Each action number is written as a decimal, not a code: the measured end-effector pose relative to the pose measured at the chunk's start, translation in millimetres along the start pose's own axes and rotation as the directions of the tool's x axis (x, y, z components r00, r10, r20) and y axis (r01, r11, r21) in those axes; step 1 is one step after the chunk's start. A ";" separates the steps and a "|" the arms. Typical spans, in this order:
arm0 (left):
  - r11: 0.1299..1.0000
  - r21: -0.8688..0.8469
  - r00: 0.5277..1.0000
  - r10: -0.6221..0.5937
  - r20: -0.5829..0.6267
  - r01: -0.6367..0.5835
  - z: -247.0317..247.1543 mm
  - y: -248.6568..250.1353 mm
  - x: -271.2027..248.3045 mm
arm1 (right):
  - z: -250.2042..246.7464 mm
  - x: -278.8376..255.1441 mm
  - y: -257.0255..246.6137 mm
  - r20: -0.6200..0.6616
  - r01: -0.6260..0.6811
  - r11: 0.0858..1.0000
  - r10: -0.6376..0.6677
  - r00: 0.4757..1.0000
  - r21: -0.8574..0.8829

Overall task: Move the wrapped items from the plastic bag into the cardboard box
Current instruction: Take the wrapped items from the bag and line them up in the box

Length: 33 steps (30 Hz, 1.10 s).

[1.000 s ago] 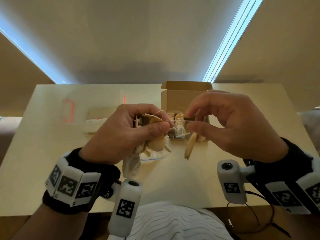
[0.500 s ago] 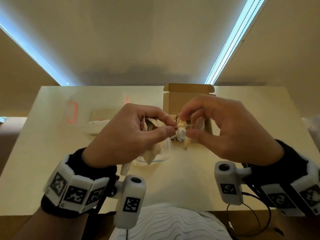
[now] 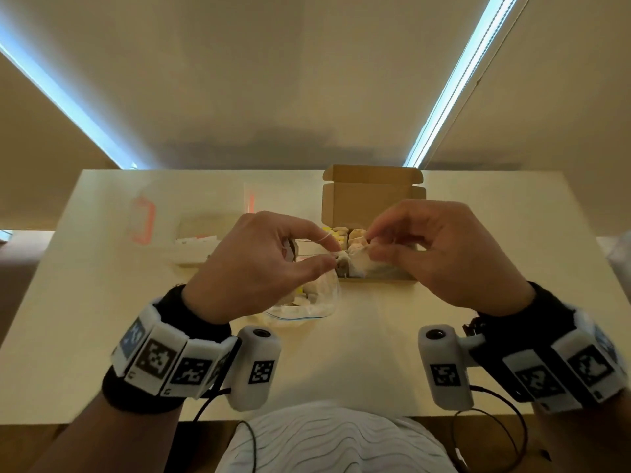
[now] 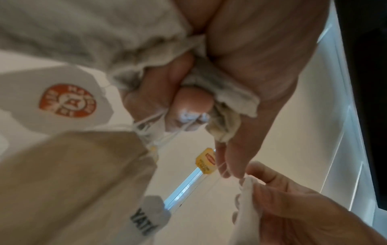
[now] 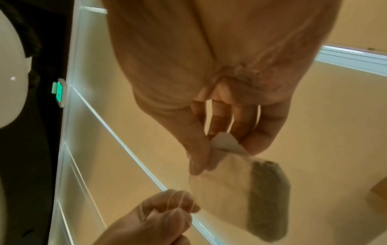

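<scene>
My left hand [image 3: 333,256] curls round a bunch of wrapped tea bags [image 4: 209,92] and pinches a thin white string [image 3: 321,237] with thumb and forefinger. My right hand [image 3: 368,247] pinches one tea bag [image 5: 230,182] by its top corner, close to the left fingertips and joined to them by the string. Both hands hover just in front of the open cardboard box [image 3: 372,196], which holds several tea bags [image 3: 341,233]. The clear plastic bag [image 3: 307,307] lies on the table under my left hand with a few items in it.
A clear container with orange-red markings [image 3: 141,220] and some white packets [image 3: 194,244] sit at the left back of the pale table [image 3: 341,353]. A yellow tag [image 4: 206,161] dangles from the strings. Cables hang at the near table edge.
The right hand's tea bag, hanging long below its fingers before, is now drawn up close to the left fingertips. Both hands have shifted slightly toward the box, and the plastic bag sits lower.
</scene>
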<state>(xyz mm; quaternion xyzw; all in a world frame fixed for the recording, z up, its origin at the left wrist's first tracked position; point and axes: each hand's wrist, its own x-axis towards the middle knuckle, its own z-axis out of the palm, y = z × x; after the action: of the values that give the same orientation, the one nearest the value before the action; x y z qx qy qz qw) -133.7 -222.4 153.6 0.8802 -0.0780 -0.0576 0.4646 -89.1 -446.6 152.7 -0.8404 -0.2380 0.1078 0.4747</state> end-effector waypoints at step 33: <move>0.988 -0.149 0.989 -0.067 -0.130 0.047 5.3 -25.2 18.4 | 31.0 23.3 15.3 -0.181 0.073 0.997 -0.073 0.981 -0.006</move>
<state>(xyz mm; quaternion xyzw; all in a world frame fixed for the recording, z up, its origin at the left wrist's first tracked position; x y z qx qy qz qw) -114.4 -216.2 129.2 0.8476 -0.0169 -0.0170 0.5301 -77.0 -418.4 124.4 -0.8374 -0.2246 0.0136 0.4982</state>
